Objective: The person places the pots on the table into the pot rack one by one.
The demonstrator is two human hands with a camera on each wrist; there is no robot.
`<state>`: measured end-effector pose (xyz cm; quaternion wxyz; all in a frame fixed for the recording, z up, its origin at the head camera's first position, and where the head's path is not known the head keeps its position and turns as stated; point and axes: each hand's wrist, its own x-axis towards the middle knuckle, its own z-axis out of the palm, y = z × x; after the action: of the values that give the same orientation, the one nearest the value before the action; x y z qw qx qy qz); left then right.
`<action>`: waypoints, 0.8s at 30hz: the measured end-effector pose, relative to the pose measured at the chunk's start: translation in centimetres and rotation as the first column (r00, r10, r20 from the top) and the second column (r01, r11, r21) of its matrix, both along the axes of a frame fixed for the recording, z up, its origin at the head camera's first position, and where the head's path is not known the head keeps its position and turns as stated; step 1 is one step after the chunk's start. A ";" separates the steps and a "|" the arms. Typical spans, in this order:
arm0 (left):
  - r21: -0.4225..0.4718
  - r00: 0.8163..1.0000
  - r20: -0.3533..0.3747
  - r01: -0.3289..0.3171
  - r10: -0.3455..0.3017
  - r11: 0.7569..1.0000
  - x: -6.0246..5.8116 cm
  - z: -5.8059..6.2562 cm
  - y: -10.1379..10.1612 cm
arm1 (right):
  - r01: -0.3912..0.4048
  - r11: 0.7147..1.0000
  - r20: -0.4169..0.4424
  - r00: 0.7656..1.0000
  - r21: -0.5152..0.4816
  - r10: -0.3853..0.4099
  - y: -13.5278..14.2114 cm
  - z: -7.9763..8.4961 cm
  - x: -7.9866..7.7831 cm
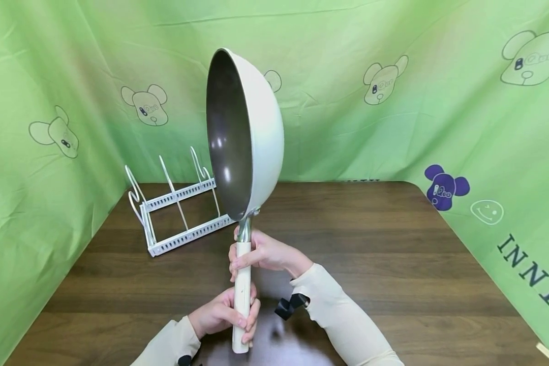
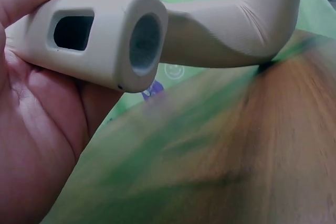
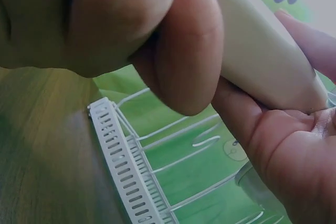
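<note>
A deep frying pan (image 1: 267,132), white outside and dark grey inside, is held upright above the table, its open side facing left. My left hand (image 1: 226,312) grips the lower part of its cream handle (image 1: 242,290). Higher up, just below the metal neck, my right hand (image 1: 270,251) holds the same handle. In the left wrist view the hollow handle end (image 2: 144,43) sticks out past the left hand's fingers. The right wrist view shows both hands around the handle (image 3: 262,40).
A white wire rack (image 1: 183,236) with slotted rails and upright dividers stands on the back left of the brown wooden table (image 1: 370,254). Green printed cloth (image 1: 325,101) hangs around the back and sides. A black strap (image 1: 290,307) is at the right wrist.
</note>
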<state>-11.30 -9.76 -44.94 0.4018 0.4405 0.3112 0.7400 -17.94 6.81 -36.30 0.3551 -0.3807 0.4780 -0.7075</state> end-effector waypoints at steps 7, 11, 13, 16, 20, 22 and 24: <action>-0.010 0.998 0.037 -0.044 0.045 0.999 0.3 -0.7 -0.1 | 0.017 0.998 -0.030 0.999 0.053 -0.016 -0.4 -0.3 -0.1; 0.010 0.998 0.050 -0.044 0.043 0.999 0.2 -1.4 0.1 | 0.012 0.997 -0.037 0.999 0.073 -0.009 -0.5 -0.7 -0.2; 0.014 0.997 0.060 -0.044 0.043 0.999 0.3 -1.7 0.2 | 0.009 0.996 -0.035 0.999 0.085 -0.006 -0.6 -0.9 -0.2; 0.010 0.996 0.073 -0.050 0.049 0.999 0.3 -2.0 0.3 | 0.010 0.995 -0.029 1.000 0.100 -0.007 -0.7 -1.1 -0.2; 0.009 0.996 0.076 -0.057 0.056 0.998 0.3 -2.2 0.3 | 0.018 0.994 -0.021 1.000 0.106 -0.016 -0.7 -1.2 -0.2; 0.006 0.995 0.078 -0.059 0.059 0.998 0.3 -2.2 0.2 | 0.018 0.994 -0.019 1.000 0.107 -0.016 -0.7 -1.3 -0.2; 0.005 0.995 0.081 -0.062 0.062 0.998 0.4 -2.3 0.2 | 0.015 0.994 -0.019 1.000 0.109 -0.013 -0.8 -1.3 -0.2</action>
<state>-10.95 -9.59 -47.20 0.3892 0.4018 0.3053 0.7706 -18.15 6.00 -37.60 0.3662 -0.3637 0.5220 -0.6791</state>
